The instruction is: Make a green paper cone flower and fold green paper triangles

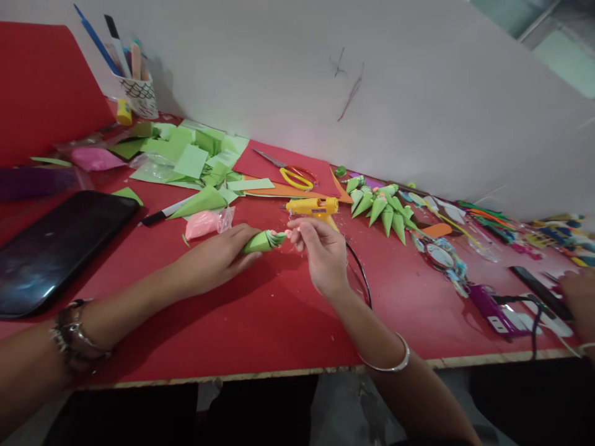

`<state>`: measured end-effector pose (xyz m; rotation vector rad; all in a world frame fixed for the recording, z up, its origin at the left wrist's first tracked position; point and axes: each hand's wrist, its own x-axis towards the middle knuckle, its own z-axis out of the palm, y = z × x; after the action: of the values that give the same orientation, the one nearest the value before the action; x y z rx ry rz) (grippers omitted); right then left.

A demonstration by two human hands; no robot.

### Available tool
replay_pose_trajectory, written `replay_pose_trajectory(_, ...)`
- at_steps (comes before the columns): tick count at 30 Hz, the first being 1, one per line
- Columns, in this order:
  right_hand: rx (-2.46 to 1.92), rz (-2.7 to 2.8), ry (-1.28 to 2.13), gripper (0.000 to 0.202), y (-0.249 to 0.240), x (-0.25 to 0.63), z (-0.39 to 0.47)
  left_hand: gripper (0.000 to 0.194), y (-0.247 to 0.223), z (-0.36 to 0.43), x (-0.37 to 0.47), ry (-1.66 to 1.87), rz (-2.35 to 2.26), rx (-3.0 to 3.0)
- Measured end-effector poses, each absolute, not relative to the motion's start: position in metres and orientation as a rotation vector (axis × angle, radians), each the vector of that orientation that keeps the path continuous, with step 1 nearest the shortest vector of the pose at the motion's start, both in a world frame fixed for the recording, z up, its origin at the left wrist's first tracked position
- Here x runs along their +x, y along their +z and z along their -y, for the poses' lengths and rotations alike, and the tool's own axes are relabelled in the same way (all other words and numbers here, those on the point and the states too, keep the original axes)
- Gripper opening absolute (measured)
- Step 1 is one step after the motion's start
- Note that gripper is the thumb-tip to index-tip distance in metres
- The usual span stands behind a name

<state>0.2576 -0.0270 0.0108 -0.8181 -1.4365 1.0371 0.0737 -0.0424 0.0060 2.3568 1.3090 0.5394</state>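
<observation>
My left hand (pixel 225 254) holds a rolled green paper cone (pixel 260 242) sideways over the red table, with pink bits at its layered end. Close to that end, my right hand (pixel 320 248) pinches a small pink piece (pixel 294 234). A packet of pink clay (pixel 203 224) lies just behind my left hand. Behind my right hand rests a yellow glue gun (pixel 312 206) with a black cord. Several finished green cones (pixel 383 207) sit in a cluster to the right.
Green paper pieces (pixel 190 155), scissors (pixel 295 176) and a pen cup (pixel 139 96) stand or lie at the back. A black tray (pixel 65 248) is at left; a purple power strip (pixel 497 313) and another person's hand (pixel 579 297) are at right.
</observation>
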Motion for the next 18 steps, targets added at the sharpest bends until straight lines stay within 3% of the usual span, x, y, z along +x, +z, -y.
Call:
replay_pose_trajectory(9,-0.92,1.411,0.998,0.006,0.0123,0.2544,0.029,0.031,0.0068,0.0391,0.0701,0.784,-1.377,1.873)
replay_pose_trajectory(18,-0.845,1.487,0.963,0.009,0.012,0.2528,0.0351,0.036,0.0094,0.04,0.072,0.711,-1.042,1.687)
